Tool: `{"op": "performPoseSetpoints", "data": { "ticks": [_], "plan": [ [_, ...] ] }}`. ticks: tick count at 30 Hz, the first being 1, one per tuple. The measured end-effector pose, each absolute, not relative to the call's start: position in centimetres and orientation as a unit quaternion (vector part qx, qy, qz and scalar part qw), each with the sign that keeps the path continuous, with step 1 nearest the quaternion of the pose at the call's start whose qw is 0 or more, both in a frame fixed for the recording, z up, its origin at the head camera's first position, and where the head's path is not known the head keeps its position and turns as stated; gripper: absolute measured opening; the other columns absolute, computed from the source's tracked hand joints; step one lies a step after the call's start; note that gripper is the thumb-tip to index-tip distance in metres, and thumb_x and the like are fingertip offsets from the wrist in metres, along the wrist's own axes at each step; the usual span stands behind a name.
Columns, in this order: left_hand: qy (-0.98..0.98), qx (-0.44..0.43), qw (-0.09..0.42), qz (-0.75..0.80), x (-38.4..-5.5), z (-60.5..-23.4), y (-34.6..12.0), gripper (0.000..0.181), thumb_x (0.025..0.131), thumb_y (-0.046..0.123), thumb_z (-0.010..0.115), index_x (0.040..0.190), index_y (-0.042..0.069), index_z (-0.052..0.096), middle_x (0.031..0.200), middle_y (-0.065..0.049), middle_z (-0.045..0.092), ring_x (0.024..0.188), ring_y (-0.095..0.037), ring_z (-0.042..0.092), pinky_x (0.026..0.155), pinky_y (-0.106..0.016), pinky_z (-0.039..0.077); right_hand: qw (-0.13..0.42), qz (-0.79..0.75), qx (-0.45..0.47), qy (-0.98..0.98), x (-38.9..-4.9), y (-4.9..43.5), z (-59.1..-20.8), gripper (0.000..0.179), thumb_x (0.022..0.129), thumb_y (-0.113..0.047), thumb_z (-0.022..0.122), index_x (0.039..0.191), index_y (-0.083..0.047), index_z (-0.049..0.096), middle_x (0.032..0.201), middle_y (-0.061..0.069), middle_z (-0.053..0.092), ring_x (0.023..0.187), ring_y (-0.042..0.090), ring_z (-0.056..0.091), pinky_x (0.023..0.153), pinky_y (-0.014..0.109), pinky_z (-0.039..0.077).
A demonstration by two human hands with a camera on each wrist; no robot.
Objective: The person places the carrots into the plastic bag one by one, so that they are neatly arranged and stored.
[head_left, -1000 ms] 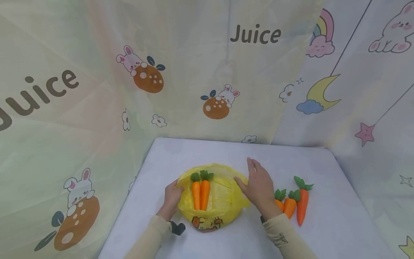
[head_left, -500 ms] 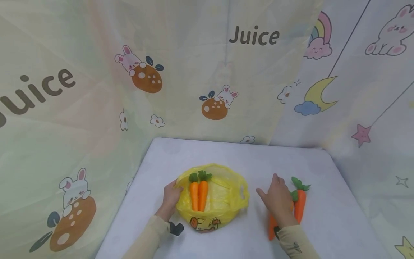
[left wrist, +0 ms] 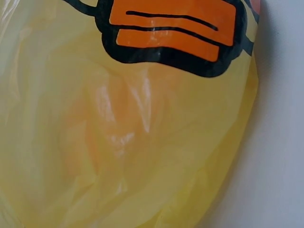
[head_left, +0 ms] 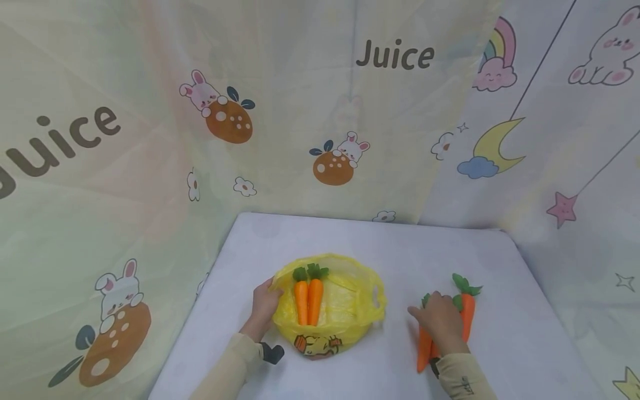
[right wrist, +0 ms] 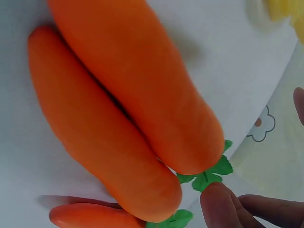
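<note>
A yellow plastic bag [head_left: 350, 328] lies on the table with its mouth spread wide. My left hand [head_left: 265, 308] grips the bag's left rim. Two orange carrots [head_left: 315, 300] with green tops lie side by side inside; the left wrist view shows the bag's wall [left wrist: 142, 156] close up. To the right, my right hand [head_left: 442, 321] is over three more carrots, fingers bent down near the green tops and thumb held apart. In the right wrist view, two thick carrots [right wrist: 142, 85] lie together beside a thinner carrot [right wrist: 95, 216], with my fingertips [right wrist: 218, 204] by the leaves.
The white table [head_left: 400, 244] has printed cloth walls [head_left: 280, 83] behind it and at both sides. A cut-out handle [head_left: 377, 297] at the bag's right rim faces the loose carrots. A black strap piece [head_left: 272, 353] shows at the left sleeve.
My right hand has left the bag's right side and moved right, then down over the loose carrots, its fingers now bent. The left hand stays on the bag's rim.
</note>
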State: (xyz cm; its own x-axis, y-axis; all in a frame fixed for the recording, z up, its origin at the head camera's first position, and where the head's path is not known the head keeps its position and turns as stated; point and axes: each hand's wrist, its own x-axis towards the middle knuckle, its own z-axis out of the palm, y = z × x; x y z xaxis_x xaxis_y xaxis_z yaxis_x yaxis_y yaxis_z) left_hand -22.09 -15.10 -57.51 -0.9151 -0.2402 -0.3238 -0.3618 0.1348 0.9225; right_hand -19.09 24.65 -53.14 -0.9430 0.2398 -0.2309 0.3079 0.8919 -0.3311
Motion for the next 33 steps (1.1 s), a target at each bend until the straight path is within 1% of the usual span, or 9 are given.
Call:
{"op": "performPoseSetpoints", "data": {
  "ticks": [4,7,10,14,17,20,23,28,33],
  "plan": [
    [0.75,-0.201,0.047,0.629,-22.1,-57.5,-15.2,0.055,0.098,0.004,0.05,0.151,-0.004,0.039,0.154,-0.024,0.041,0.138,-0.041,0.042,0.112,-0.056,0.037,0.114,-0.199,0.152,0.961,-19.0,24.9,-53.4,0.063,0.085,-0.042,0.076,0.104,0.016,0.058,0.09,0.023,0.059,0.077,0.031,0.056,0.066,0.043,0.054],
    [0.748,-0.202,0.049,0.63,-22.1,-57.5,-15.2,0.055,0.098,0.004,0.05,0.151,-0.004,0.04,0.153,-0.024,0.041,0.138,-0.041,0.043,0.112,-0.056,0.037,0.12,-0.212,0.15,0.958,-18.8,25.0,-53.7,0.049,0.084,-0.04,0.076,0.087,0.006,0.06,0.076,0.012,0.056,0.067,0.025,0.054,0.056,0.035,0.048],
    [0.749,-0.204,0.049,0.628,-22.1,-57.5,-15.3,0.055,0.098,0.004,0.051,0.151,-0.004,0.04,0.153,-0.025,0.041,0.137,-0.041,0.043,0.112,-0.056,0.037,0.116,-0.214,0.142,0.96,-18.7,25.1,-54.0,0.043,0.083,-0.037,0.077,0.081,0.002,0.06,0.073,0.01,0.056,0.065,0.024,0.053,0.055,0.035,0.047],
    [0.751,-0.207,0.047,0.626,-22.0,-57.5,-15.3,0.055,0.097,0.004,0.051,0.151,-0.004,0.041,0.153,-0.024,0.042,0.136,-0.041,0.044,0.112,-0.056,0.038,0.119,-0.194,0.128,0.965,-18.6,25.0,-54.4,0.052,0.081,-0.029,0.079,0.102,0.015,0.061,0.085,0.018,0.063,0.071,0.026,0.056,0.067,0.043,0.054],
    [0.753,-0.204,0.046,0.624,-22.0,-57.5,-15.2,0.054,0.097,0.003,0.051,0.15,-0.004,0.041,0.152,-0.024,0.043,0.135,-0.041,0.045,0.111,-0.056,0.038,0.131,-0.194,0.12,0.965,-18.5,24.9,-54.8,0.053,0.08,-0.018,0.078,0.112,0.019,0.057,0.09,0.021,0.064,0.076,0.029,0.057,0.075,0.048,0.054],
    [0.758,-0.199,0.045,0.62,-21.9,-57.4,-15.2,0.054,0.097,0.003,0.051,0.15,-0.005,0.041,0.151,-0.025,0.044,0.135,-0.041,0.045,0.112,-0.056,0.038,0.143,-0.209,0.121,0.96,-18.3,24.8,-55.2,0.042,0.079,-0.009,0.076,0.107,0.017,0.058,0.085,0.016,0.063,0.075,0.029,0.056,0.076,0.048,0.053],
    [0.762,-0.195,0.044,0.616,-21.9,-57.4,-15.2,0.054,0.097,0.003,0.051,0.15,-0.005,0.042,0.151,-0.025,0.044,0.136,-0.042,0.044,0.112,-0.057,0.038,0.156,-0.219,0.131,0.954,-18.1,24.7,-55.6,0.04,0.079,-0.007,0.077,0.106,0.016,0.058,0.083,0.014,0.062,0.076,0.029,0.056,0.075,0.046,0.053],
    [0.761,-0.195,0.045,0.617,-21.8,-57.4,-15.3,0.054,0.097,0.003,0.051,0.15,-0.005,0.041,0.151,-0.025,0.043,0.136,-0.042,0.044,0.112,-0.057,0.037,0.175,-0.233,0.145,0.945,-18.1,24.6,-55.7,0.049,0.078,-0.011,0.081,0.111,0.016,0.057,0.088,0.016,0.062,0.079,0.03,0.056,0.073,0.045,0.053],
    [0.76,-0.196,0.046,0.618,-21.8,-57.3,-15.4,0.055,0.097,0.003,0.051,0.15,-0.005,0.041,0.152,-0.025,0.043,0.136,-0.042,0.043,0.112,-0.057,0.037,0.208,-0.283,0.172,0.921,-18.2,24.6,-55.5,0.066,0.076,-0.016,0.084,0.126,0.015,0.054,0.099,0.019,0.064,0.086,0.033,0.058,0.07,0.044,0.057]
  ]
}}
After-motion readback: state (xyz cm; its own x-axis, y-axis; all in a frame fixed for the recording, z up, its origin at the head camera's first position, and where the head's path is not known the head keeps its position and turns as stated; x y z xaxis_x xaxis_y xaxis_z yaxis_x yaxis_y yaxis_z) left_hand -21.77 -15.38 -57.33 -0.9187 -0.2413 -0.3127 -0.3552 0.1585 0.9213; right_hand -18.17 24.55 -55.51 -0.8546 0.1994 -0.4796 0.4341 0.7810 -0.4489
